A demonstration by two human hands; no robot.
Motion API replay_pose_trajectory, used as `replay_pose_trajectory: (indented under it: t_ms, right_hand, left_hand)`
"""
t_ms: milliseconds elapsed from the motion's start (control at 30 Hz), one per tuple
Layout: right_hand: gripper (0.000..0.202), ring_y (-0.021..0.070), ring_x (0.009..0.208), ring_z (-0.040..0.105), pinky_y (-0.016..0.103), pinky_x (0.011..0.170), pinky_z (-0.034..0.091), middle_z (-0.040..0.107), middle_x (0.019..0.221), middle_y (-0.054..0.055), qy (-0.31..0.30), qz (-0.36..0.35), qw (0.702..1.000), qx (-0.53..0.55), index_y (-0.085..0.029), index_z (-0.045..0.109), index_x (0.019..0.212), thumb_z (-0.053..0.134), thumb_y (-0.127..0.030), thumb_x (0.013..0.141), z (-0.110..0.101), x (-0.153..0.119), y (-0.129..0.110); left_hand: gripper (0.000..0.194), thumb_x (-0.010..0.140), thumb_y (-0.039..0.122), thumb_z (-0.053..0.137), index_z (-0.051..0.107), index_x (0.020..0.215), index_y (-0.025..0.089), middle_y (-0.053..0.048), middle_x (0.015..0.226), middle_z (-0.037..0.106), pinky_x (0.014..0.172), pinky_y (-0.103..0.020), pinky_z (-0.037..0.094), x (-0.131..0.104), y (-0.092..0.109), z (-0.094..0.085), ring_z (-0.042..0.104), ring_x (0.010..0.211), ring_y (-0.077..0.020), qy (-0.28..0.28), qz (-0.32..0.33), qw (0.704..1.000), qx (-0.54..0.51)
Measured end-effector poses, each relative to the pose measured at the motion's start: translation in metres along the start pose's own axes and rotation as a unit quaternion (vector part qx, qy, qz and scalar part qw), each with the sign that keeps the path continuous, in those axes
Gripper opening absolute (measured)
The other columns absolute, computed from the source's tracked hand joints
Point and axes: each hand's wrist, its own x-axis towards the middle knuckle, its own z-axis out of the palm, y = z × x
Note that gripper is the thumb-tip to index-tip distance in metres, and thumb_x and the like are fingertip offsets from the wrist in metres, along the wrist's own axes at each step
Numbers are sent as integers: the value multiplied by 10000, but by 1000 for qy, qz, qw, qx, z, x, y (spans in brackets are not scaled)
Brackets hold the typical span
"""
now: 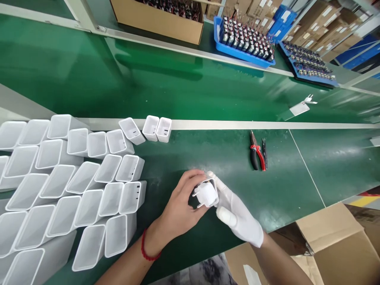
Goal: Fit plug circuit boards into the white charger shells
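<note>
Over the near middle of the green bench, my left hand (184, 206), bare and with a red wristband, curls its fingers and thumb around a white plastic charger housing (216, 194). A white plug piece (206, 194) with prongs pointing left sits at the mouth of this housing. How deep it goes in is hidden. My right hand (242, 217), in a white glove, holds the housing from the right side, its thumb in front and its fingers partly hidden behind. To the left stand rows of similar white housings (89, 208), open ends up, some showing small dark slots.
Red-and-black pliers (257, 152) and black tweezers (265, 153) lie right of my hands. Farther back are a plug with a card (301, 107), a blue tray (245, 52) of parts and a cardboard box (160, 19). An open carton (335, 237) stands at lower right.
</note>
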Motion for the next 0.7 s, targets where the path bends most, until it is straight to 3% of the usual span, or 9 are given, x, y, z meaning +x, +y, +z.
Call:
replay_pose_trajectory:
  t_ms: [167, 367, 433, 567, 700]
  right_hand:
    - [843, 249, 1338, 470, 423, 1142, 347, 478, 1465, 65, 59, 24, 997, 43, -287, 351, 1495, 776, -448, 786, 6, 13, 11]
    - [728, 272, 1364, 430, 431, 1165, 299, 468, 1475, 76, 40, -19, 999, -20, -256, 432, 1455, 734, -455, 822, -4, 19, 7]
    - [735, 271, 1348, 439, 433, 1157, 303, 481, 1457, 77, 22, -17, 999, -30, -251, 420, 1465, 717, -476, 832, -9, 20, 5]
    - [759, 240, 1244, 509, 400, 1107, 355, 553, 1361, 71, -6, -9, 1000, 10, -229, 431, 1462, 745, -454, 808, -17, 23, 7]
    - [758, 216, 1166, 551, 387, 1066, 397, 579, 1329, 76, -26, 0, 998, 55, -213, 433, 1462, 752, -415, 805, -16, 25, 9]
  left_hand:
    - [589, 718, 72, 717, 506, 1238, 249, -94, 1266, 535, 1043, -398, 489, 0, -1, -3, 568, 1211, -246, 1, -25, 1000, 1]
    - [562, 844, 192, 642, 482, 1373, 298, -95, 1413, 482, 1009, -370, 529, 6, 5, -16, 536, 1284, -244, -96, -107, 988, -57]
    - [529, 867, 192, 612, 490, 1371, 294, -85, 1412, 518, 988, -341, 543, 5, 3, -16, 556, 1273, -231, -90, -96, 990, -49]
    - [515, 860, 158, 572, 491, 1367, 203, -119, 1347, 602, 1033, -367, 512, 0, -2, -12, 583, 1249, -242, -49, -37, 994, 91]
    - [373, 903, 248, 559, 556, 1264, 154, -131, 1201, 680, 916, -329, 566, 2, 0, -9, 674, 1089, -226, 4, -70, 990, 121]
